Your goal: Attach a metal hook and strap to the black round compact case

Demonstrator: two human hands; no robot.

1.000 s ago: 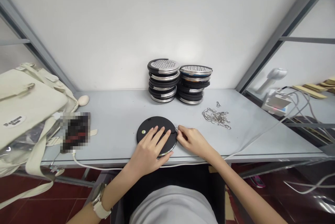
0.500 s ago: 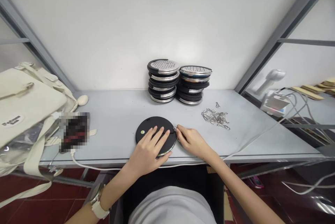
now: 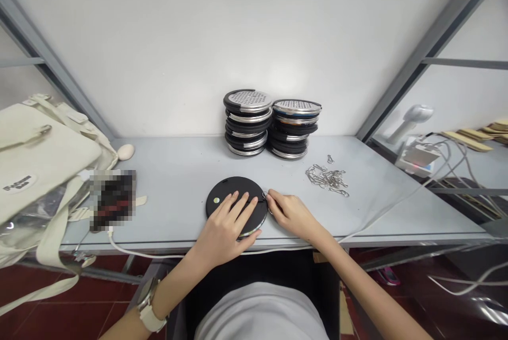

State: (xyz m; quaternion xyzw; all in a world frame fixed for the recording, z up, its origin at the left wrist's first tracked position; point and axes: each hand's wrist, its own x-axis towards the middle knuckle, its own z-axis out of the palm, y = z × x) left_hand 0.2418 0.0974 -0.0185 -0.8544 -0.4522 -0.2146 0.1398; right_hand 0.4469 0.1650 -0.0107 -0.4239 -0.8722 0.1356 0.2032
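A round black disc point(image 3: 222, 191) with a small round sticker lies on the grey table near its front edge. Across the top of it my left hand point(image 3: 228, 226) rests flat, fingers spread, with the thumb by the lower rim. At the disc's right rim my right hand point(image 3: 289, 214) is closed, thumb and forefinger pinching a small metal clip point(image 3: 265, 195) that is mostly hidden by the fingers. To the right of that hand is a loose pile of silver clips point(image 3: 327, 178), with a single clip point(image 3: 330, 159) just behind it.
Two stacks of round discs, a left one point(image 3: 248, 131) and a right one point(image 3: 293, 131), stand against the wall. At left are a cream bag point(image 3: 47, 149), a pixelated device point(image 3: 115, 199) and an egg-shaped object point(image 3: 126, 152). A white cable point(image 3: 381, 215) crosses the table's right side.
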